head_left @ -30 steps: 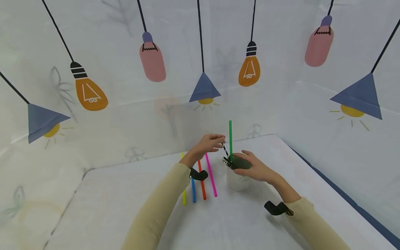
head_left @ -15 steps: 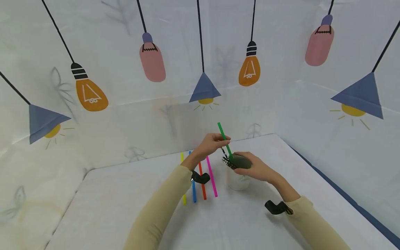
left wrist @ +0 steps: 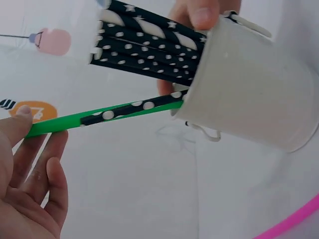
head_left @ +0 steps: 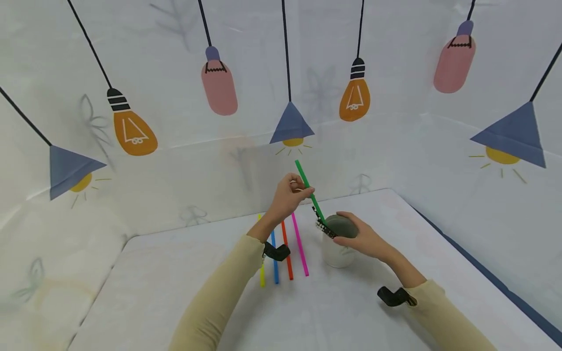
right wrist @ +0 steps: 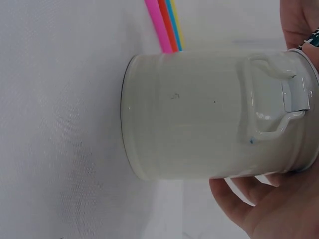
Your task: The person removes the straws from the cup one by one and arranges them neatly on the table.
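My left hand (head_left: 286, 196) pinches the upper part of a green straw (left wrist: 55, 124) between thumb and fingers. The straw leans left, its lower end inside a white metal pail (head_left: 337, 255). Alongside it a single black straw with white dots (left wrist: 134, 107) sticks out over the rim. A bunch of black straws with dots and stars (left wrist: 144, 45) leans at the pail's other side. My right hand (head_left: 366, 240) grips the pail near its top, thumb on one side and fingers on the other. A small handle (right wrist: 256, 99) shows on the pail wall.
Left of the pail lie a pink straw (head_left: 301, 251), a red straw (head_left: 288, 263), a blue straw (head_left: 275, 270) and a yellow straw (head_left: 262, 278) on the white table (head_left: 175, 287). A white backdrop with printed lamps (head_left: 290, 124) rises behind.
The green straw stood upright, with my left hand beside it at a black straw; my left hand has since taken hold of it and tilted it left. My right hand keeps its grip.
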`<move>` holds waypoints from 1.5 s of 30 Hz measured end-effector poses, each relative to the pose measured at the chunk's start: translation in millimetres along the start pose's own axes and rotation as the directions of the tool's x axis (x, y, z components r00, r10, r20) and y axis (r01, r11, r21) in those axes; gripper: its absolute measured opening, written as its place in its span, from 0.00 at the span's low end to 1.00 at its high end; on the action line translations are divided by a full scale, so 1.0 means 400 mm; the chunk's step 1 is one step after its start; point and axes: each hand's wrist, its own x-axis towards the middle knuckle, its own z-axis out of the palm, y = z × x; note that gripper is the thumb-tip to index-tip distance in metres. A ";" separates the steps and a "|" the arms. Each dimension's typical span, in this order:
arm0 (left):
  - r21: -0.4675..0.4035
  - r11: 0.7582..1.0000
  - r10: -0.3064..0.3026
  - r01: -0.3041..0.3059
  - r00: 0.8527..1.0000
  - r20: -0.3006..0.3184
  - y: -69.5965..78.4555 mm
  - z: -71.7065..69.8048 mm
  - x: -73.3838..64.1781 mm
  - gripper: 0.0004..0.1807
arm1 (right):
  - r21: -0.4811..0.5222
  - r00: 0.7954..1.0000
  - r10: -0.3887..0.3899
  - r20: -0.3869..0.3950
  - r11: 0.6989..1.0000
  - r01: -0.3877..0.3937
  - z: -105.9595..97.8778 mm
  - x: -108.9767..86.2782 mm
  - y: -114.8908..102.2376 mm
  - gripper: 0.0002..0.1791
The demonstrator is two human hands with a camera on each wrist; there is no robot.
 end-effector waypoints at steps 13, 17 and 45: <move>-0.006 0.975 0.214 -0.221 0.951 -0.222 0.080 -0.079 -0.008 0.08 | 0.016 1.000 -0.024 0.006 1.000 0.024 -0.005 -0.005 -0.012 0.44; -0.030 0.980 0.176 -0.195 0.934 -0.312 0.066 -0.113 -0.007 0.08 | 0.020 0.999 -0.032 0.002 0.999 0.032 0.000 -0.010 -0.018 0.43; 0.064 0.954 -0.263 0.293 0.918 -0.296 -0.074 -0.359 -0.190 0.18 | -0.008 1.000 -0.030 0.008 1.000 0.030 -0.003 -0.006 -0.013 0.44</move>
